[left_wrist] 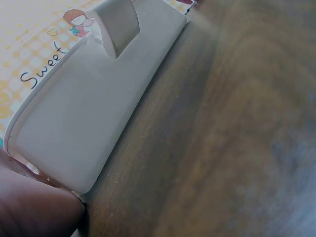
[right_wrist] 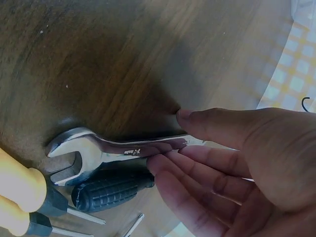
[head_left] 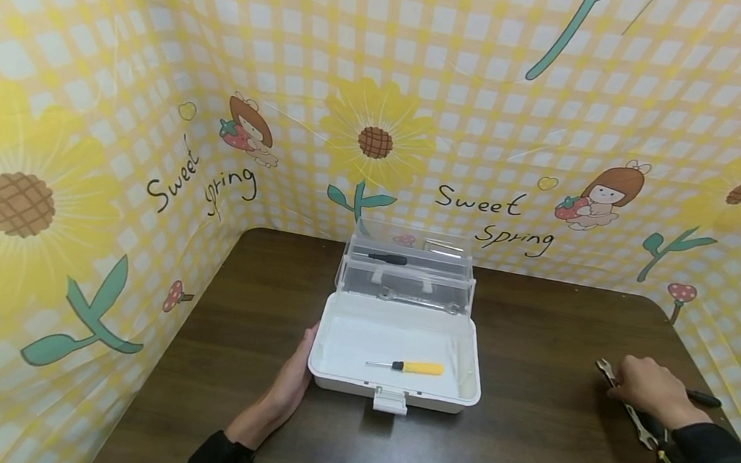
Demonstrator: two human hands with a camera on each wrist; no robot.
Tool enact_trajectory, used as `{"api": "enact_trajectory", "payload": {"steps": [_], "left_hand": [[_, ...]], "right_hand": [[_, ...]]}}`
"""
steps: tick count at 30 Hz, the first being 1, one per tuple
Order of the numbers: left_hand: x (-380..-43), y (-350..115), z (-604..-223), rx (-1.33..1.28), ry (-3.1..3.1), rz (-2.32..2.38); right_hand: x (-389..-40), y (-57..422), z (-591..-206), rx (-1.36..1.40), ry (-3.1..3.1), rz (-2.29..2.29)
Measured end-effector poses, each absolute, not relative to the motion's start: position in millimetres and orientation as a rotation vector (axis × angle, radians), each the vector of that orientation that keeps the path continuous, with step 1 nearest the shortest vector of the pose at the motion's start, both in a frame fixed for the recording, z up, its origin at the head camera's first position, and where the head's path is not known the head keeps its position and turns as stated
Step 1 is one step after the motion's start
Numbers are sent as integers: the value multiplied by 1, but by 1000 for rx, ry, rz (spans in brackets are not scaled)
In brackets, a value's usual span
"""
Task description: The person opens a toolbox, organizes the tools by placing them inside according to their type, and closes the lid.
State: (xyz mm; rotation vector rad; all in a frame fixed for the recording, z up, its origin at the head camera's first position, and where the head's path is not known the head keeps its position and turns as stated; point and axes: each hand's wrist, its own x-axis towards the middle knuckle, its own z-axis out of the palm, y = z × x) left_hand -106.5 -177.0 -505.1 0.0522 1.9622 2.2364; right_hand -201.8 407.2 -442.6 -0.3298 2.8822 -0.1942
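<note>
Thumb spread from fingers, your right hand [head_left: 652, 392], at the toolbox's [head_left: 362, 326] three o'clock, risks losing the unpinched wrench [right_wrist: 113, 150].

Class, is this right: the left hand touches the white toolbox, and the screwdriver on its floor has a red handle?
Wrong colour: the head view shows the screwdriver has a yellow handle. The left hand does touch the white toolbox.

Small tabletop work corner, room type unclear: brown table [head_left: 523, 458], yellow gingham sheeting [head_left: 518, 127], white toolbox [head_left: 344, 386].
</note>
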Motion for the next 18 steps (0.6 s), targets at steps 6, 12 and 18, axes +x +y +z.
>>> {"api": "enact_trajectory", "payload": {"steps": [6, 12, 18], "left_hand": [[-106, -177, -506, 70, 1960, 2242], [-105, -177, -506, 72, 1967, 2233], [-106, -177, -505, 77, 1972, 2234]], "right_hand": [[-202, 407, -446, -323, 2906, -202], [-201, 405, -450, -355, 2950, -220], [-204, 403, -452, -404, 2993, -197]]}}
